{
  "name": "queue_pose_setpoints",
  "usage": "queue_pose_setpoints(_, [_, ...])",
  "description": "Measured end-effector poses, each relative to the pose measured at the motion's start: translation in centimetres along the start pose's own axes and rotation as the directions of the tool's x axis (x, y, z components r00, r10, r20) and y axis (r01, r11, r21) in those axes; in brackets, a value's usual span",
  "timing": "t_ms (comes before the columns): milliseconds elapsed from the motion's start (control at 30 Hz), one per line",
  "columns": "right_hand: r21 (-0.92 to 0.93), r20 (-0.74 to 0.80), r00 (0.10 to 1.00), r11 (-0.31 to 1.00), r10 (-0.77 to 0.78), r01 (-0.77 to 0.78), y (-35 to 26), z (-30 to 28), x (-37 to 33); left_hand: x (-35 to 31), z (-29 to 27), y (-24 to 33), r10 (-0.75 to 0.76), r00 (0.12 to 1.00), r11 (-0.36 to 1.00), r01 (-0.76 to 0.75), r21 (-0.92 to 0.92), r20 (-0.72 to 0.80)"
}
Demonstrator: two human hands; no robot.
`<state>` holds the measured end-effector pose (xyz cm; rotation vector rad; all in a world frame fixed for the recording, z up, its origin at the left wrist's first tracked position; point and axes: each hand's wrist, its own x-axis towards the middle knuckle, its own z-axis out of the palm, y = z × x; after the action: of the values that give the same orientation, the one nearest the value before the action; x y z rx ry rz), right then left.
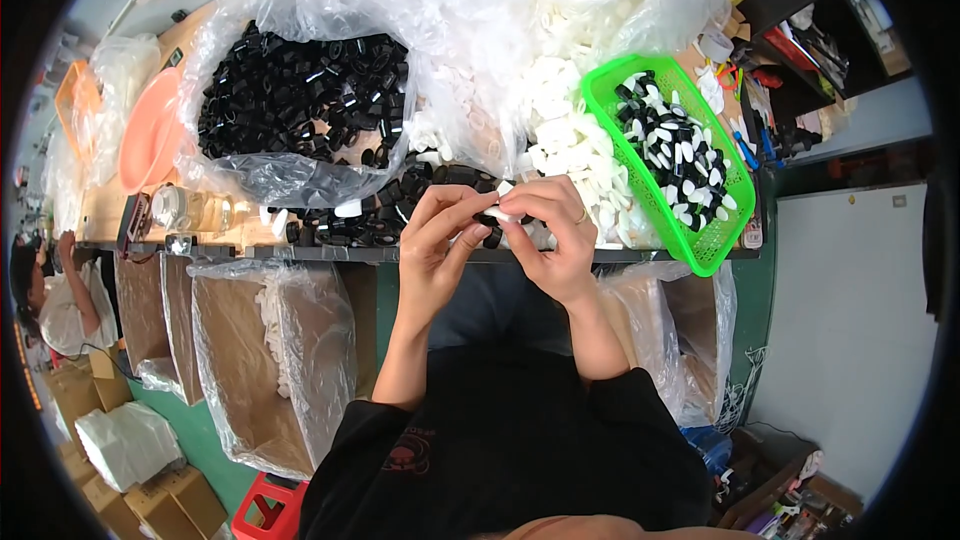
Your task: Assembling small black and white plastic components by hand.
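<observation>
My left hand and my right hand meet over the front edge of the table. Their fingertips pinch a small white plastic piece between them, and something black shows right beside it, partly hidden by the fingers. Loose black plastic parts lie on the table by my left hand. Beyond my right hand spreads a heap of flat white oval pieces. A clear plastic bag full of black ring-like parts lies open at the back left.
A green basket with black-and-white pieces stands right. Farther left are a pink basin and a glass jar. Plastic-lined cardboard boxes stand below the table edge; a red stool is lower left. Another person sits far left.
</observation>
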<state>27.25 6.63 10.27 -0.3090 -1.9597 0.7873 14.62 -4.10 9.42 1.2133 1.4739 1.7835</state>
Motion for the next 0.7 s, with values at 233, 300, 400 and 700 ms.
queue_pose_setpoints(233, [-0.046, 0.039, 0.998, 0.998, 0.045, -0.043, -0.2, 0.0, 0.0, 0.3, 0.0, 0.6, -0.056, 0.998, 0.998, 0.056, -0.034, 0.003])
queue_pose_setpoints(300, [-0.011, 0.052, 0.994, 0.995, 0.099, -0.098, -0.4, 0.1, -0.1, 0.3, -0.4, 0.4, -0.027, 1.000, 1.000, 0.027, -0.007, 0.011])
queue_pose_setpoints(400, [0.070, 0.066, 0.984, 0.983, 0.167, -0.171, -0.1, 0.3, -0.4, 0.4, 0.0, 0.5, -0.017, 0.999, 1.000, 0.017, -0.002, -0.031])
queue_pose_setpoints(700, [0.272, 0.078, 0.952, 0.913, 0.295, -0.305, -0.2, 0.8, -1.5, -0.1, 1.0, -0.2, -0.017, 0.989, 0.992, 0.036, 0.124, -0.147])
